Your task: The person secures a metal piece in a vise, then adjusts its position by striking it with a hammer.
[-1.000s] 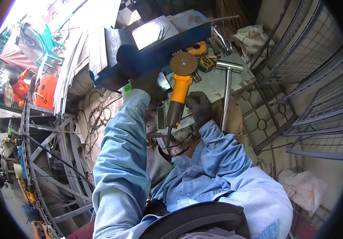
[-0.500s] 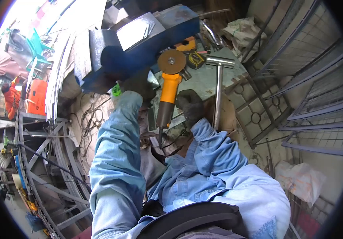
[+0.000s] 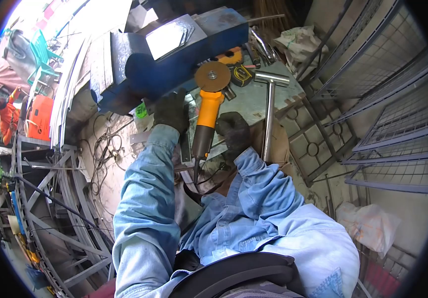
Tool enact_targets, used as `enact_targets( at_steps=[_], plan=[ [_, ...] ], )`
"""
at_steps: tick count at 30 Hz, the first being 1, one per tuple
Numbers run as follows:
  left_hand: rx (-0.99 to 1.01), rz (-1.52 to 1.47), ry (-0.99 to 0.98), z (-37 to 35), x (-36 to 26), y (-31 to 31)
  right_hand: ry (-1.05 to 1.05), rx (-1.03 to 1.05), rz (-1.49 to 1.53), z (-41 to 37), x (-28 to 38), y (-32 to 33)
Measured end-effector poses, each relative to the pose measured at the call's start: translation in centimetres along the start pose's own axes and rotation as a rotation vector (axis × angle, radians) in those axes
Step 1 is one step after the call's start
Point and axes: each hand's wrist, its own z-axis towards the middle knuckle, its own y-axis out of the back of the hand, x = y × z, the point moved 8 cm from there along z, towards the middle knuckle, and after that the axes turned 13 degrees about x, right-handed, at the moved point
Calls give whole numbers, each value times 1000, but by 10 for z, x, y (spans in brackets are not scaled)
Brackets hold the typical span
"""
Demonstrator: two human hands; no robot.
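A dark glove covers my left hand [image 3: 171, 110], which lies beside the blue metal block [image 3: 174, 69], fingers pointing up toward its lower edge and apart. In a dark glove too, my right hand [image 3: 234, 130] is curled closed just right of the orange and black angle grinder [image 3: 208, 116]; what it grips, if anything, is hidden. The grinder lies between both hands with its brown disc [image 3: 213, 77] at the top. Right of my right hand, a T-shaped metal tool [image 3: 269, 114] leans across the bench. A yellow and black tape measure [image 3: 242, 76] sits beside the disc.
Metal plates [image 3: 174, 37] rest on the blue block. Wire mesh frames [image 3: 397, 119] stand at the right, near a white plastic bag [image 3: 370, 226]. Metal bars [image 3: 70, 198] and cables [image 3: 106, 149] are at the left. A person in orange [image 3: 9, 119] is at the far left.
My left hand's fingers, dark and indistinct before, now show clearly beside the block. The view has shifted slightly. My right hand stays curled by the grinder.
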Motion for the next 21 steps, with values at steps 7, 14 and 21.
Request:
enact_targets(
  at_steps=[7, 14, 21],
  plan=[
    [-176, -47, -34, -10, 10, 25, -5, 8, -140, -4, 21, -2],
    [-304, -171, -234, 5, -29, 159, -1, -15, -137, 0, 7, 0],
    [176, 124, 84, 90, 18, 170, -9, -5, 7, 1, -2, 1]
  ],
)
